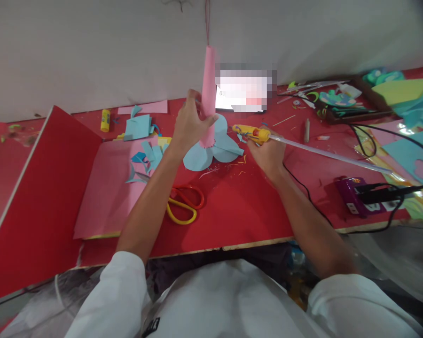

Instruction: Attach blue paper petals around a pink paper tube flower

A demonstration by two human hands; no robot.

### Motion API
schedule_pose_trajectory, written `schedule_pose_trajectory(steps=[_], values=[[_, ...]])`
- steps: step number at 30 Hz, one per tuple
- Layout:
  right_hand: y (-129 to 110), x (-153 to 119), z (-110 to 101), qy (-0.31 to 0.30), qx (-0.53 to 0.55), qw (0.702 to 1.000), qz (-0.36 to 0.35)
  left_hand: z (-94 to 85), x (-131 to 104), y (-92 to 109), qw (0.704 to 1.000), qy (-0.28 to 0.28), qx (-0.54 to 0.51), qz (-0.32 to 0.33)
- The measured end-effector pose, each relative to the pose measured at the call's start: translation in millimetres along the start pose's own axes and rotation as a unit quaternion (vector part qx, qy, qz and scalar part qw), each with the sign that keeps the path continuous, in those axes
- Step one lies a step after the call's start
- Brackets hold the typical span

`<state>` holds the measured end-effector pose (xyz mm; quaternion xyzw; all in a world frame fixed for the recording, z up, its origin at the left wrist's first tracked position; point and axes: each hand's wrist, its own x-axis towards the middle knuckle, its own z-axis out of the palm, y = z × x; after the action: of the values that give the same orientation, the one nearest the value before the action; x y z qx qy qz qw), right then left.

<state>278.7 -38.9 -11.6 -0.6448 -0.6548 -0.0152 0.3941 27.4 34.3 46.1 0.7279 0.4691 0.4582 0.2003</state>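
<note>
A tall pink paper cone stands upright on a light blue petal-shaped paper, and a string rises from its narrow top. My left hand is closed around the cone's lower half, fingers behind and thumb in front. In my right hand is a yellow glue gun, its nozzle pointing left toward the cone's base without touching it. A long clear glue stick sticks out from the gun's rear. Scissors with red and yellow handles lie below my left forearm.
Blue paper scraps and pink sheets lie at left, near a yellow glue stick tube. A blurred-out screen leans on the wall. At right are a purple power strip, black cables and a dark tray.
</note>
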Motion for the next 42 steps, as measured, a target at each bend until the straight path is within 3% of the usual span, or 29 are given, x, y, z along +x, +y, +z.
schedule_pose_trajectory(steps=[7,13,20,23,31,34,39,42], values=[[-11.7,-4.0,-7.6,-0.058,0.006,0.998,-0.030,-6.6,1.8,-0.7,1.000,-0.015,-0.016,0.000],[-14.2,-5.5,-8.2,-0.050,0.006,0.998,-0.024,-2.7,0.2,-0.8,1.000,0.004,-0.007,-0.006],[-14.7,-4.9,-8.9,-0.047,0.005,0.999,-0.026,-7.9,2.1,-13.7,0.998,-0.057,-0.012,0.004],[-14.8,-5.2,-9.2,-0.049,0.004,0.999,-0.023,-11.5,5.4,-19.7,0.999,-0.048,-0.012,-0.010],[-13.3,-9.0,-4.6,-0.075,0.023,0.996,-0.052,-6.0,-4.0,-10.2,0.999,-0.036,-0.005,0.016],[-14.6,-11.3,-1.4,-0.084,0.012,0.995,-0.059,-23.9,-15.2,-16.2,1.000,0.000,0.002,0.023],[-19.7,-13.7,1.7,-0.096,-0.007,0.994,-0.060,-82.2,-47.0,-44.4,0.990,0.090,0.112,-0.015],[-21.8,-14.4,2.2,-0.110,-0.015,0.992,-0.060,-101.3,-72.9,-53.9,0.978,0.095,0.176,-0.063]])
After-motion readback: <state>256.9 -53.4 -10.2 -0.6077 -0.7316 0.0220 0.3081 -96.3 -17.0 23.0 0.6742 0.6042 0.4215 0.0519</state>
